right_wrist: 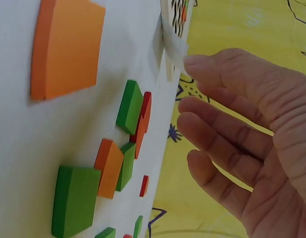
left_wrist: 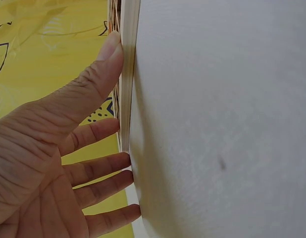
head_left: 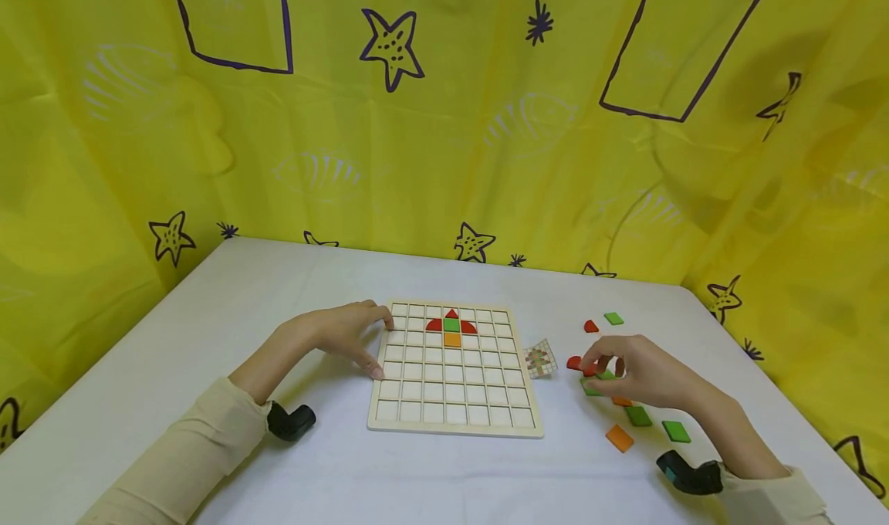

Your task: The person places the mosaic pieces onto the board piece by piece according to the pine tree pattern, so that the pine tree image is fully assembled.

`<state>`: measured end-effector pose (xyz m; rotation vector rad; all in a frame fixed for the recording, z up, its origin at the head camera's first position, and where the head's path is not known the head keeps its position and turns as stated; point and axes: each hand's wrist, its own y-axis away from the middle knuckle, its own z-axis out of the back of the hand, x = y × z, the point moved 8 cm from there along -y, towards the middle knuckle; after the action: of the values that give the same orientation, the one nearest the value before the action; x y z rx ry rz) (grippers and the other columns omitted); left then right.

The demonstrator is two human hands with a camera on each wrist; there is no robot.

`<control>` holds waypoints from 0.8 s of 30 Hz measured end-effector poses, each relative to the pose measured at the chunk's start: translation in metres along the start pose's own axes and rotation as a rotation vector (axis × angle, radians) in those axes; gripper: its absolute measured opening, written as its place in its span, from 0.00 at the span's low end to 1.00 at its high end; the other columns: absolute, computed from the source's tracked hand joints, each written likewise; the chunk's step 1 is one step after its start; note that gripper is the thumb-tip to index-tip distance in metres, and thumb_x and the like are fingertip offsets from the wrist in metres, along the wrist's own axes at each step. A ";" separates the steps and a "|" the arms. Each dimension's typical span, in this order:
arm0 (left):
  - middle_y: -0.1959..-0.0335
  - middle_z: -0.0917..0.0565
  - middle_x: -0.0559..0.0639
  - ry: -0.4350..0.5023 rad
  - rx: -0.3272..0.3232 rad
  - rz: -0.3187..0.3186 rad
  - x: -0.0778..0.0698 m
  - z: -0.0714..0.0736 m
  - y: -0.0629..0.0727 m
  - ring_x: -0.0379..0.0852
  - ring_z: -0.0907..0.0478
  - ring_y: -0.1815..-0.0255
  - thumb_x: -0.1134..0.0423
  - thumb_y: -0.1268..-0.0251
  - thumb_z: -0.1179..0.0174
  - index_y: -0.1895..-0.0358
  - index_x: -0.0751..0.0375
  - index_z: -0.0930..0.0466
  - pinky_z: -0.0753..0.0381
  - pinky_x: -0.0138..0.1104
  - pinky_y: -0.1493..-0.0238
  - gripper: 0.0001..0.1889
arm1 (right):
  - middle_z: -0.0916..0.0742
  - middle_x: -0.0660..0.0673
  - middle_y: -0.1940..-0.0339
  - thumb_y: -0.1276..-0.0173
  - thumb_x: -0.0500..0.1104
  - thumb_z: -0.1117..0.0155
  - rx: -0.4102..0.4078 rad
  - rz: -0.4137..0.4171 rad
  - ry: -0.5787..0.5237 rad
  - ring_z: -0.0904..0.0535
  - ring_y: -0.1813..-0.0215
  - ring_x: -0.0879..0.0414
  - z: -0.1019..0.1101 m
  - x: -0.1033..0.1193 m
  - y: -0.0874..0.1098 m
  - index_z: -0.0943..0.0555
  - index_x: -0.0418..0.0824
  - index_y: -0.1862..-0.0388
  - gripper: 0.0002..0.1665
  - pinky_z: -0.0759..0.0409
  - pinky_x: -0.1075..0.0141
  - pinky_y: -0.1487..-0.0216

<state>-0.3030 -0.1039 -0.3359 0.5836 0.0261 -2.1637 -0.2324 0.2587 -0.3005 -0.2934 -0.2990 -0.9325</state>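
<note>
A wooden grid board point(head_left: 454, 394) lies on the white table. On it sit a red triangle point(head_left: 452, 313), a green square point(head_left: 451, 325), two red curved pieces, one of them at the right point(head_left: 468, 328), and an orange square point(head_left: 452, 340). My left hand point(head_left: 340, 330) touches the board's left edge, thumb and fingers spread along it. My right hand point(head_left: 642, 370) hovers over loose coloured tiles, fingers loosely bent. In the right wrist view nothing shows between its fingers; an orange tile point(right_wrist: 71, 49) and a green tile point(right_wrist: 74, 201) lie beside it.
A small patterned card point(head_left: 540, 359) lies against the board's right side. Farther back are a red piece point(head_left: 590, 326) and a green tile point(head_left: 613, 318); nearer the front, an orange tile point(head_left: 620, 438) and a green tile point(head_left: 676, 431). A yellow curtain point(head_left: 444, 139) hangs behind the table.
</note>
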 end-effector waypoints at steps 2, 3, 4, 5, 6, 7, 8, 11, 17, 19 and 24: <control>0.37 0.25 0.59 -0.002 0.002 -0.001 0.000 0.000 0.000 0.56 0.29 0.35 0.45 0.50 0.20 0.39 0.56 0.27 0.31 0.54 0.30 0.38 | 0.13 0.57 0.63 0.39 0.45 0.21 0.012 -0.008 -0.022 0.21 0.61 0.60 -0.001 -0.004 0.002 0.14 0.48 0.60 0.11 0.22 0.67 0.63; 0.37 0.25 0.59 0.001 0.002 0.002 0.001 0.000 0.000 0.56 0.29 0.35 0.45 0.50 0.20 0.39 0.55 0.27 0.31 0.53 0.30 0.37 | 0.14 0.57 0.63 0.39 0.45 0.21 0.018 -0.012 -0.034 0.22 0.62 0.60 -0.001 -0.006 0.002 0.14 0.48 0.60 0.11 0.22 0.67 0.64; 0.37 0.25 0.59 0.002 0.003 0.004 0.001 -0.001 0.000 0.56 0.29 0.35 0.45 0.50 0.20 0.39 0.55 0.27 0.31 0.53 0.30 0.37 | 0.14 0.56 0.63 0.39 0.44 0.21 0.025 -0.014 -0.046 0.22 0.62 0.59 -0.002 -0.008 0.003 0.14 0.48 0.60 0.11 0.23 0.67 0.65; 0.37 0.25 0.59 -0.004 0.003 0.000 0.001 -0.001 0.000 0.56 0.29 0.35 0.45 0.50 0.20 0.40 0.55 0.27 0.31 0.53 0.30 0.37 | 0.14 0.56 0.64 0.39 0.44 0.21 0.031 -0.017 -0.057 0.22 0.63 0.59 -0.003 -0.010 0.004 0.14 0.48 0.60 0.11 0.23 0.68 0.66; 0.37 0.25 0.59 -0.004 0.003 0.001 0.001 -0.001 0.000 0.56 0.29 0.35 0.45 0.50 0.20 0.40 0.55 0.27 0.31 0.53 0.30 0.37 | 0.14 0.56 0.64 0.39 0.44 0.21 0.037 -0.020 -0.068 0.22 0.63 0.59 -0.003 -0.012 0.004 0.15 0.48 0.60 0.11 0.23 0.68 0.67; 0.37 0.25 0.59 -0.004 0.002 0.002 0.001 -0.001 0.000 0.56 0.29 0.34 0.45 0.51 0.20 0.40 0.55 0.27 0.31 0.53 0.30 0.37 | 0.14 0.56 0.65 0.39 0.43 0.21 0.043 -0.023 -0.076 0.22 0.63 0.59 -0.004 -0.013 0.005 0.15 0.48 0.60 0.11 0.24 0.69 0.67; 0.37 0.25 0.59 -0.006 0.001 0.001 0.001 -0.001 0.000 0.55 0.28 0.35 0.45 0.51 0.20 0.40 0.55 0.27 0.30 0.53 0.30 0.37 | 0.14 0.56 0.65 0.39 0.43 0.21 0.048 -0.027 -0.083 0.22 0.63 0.59 -0.004 -0.014 0.005 0.15 0.47 0.60 0.11 0.24 0.69 0.67; 0.37 0.25 0.59 -0.008 0.000 0.001 0.001 -0.001 -0.001 0.56 0.28 0.35 0.45 0.51 0.20 0.40 0.56 0.27 0.30 0.53 0.30 0.37 | 0.14 0.56 0.65 0.40 0.42 0.21 0.059 -0.039 -0.101 0.21 0.63 0.58 -0.006 -0.018 0.006 0.15 0.47 0.61 0.11 0.23 0.68 0.66; 0.38 0.25 0.58 -0.012 -0.001 0.003 0.003 -0.001 -0.001 0.55 0.28 0.36 0.45 0.51 0.20 0.39 0.55 0.27 0.30 0.53 0.31 0.37 | 0.15 0.58 0.65 0.41 0.42 0.21 0.084 -0.067 -0.109 0.22 0.63 0.60 -0.010 -0.025 0.007 0.15 0.48 0.61 0.12 0.23 0.68 0.63; 0.38 0.25 0.58 -0.013 -0.001 0.003 0.003 -0.001 -0.001 0.55 0.28 0.36 0.45 0.50 0.20 0.39 0.55 0.27 0.30 0.53 0.31 0.37 | 0.15 0.58 0.66 0.41 0.42 0.20 0.090 -0.071 -0.112 0.22 0.63 0.60 -0.011 -0.026 0.008 0.15 0.48 0.60 0.12 0.23 0.68 0.65; 0.36 0.26 0.58 -0.004 0.001 0.009 0.003 -0.001 -0.001 0.55 0.28 0.36 0.45 0.50 0.20 0.39 0.55 0.27 0.30 0.53 0.31 0.37 | 0.15 0.57 0.65 0.41 0.42 0.20 0.104 -0.088 -0.131 0.23 0.64 0.61 -0.013 -0.030 0.008 0.16 0.47 0.60 0.13 0.24 0.69 0.66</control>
<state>-0.3047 -0.1056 -0.3382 0.5789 0.0204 -2.1562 -0.2411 0.2803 -0.3250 -0.2477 -0.4825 -0.9824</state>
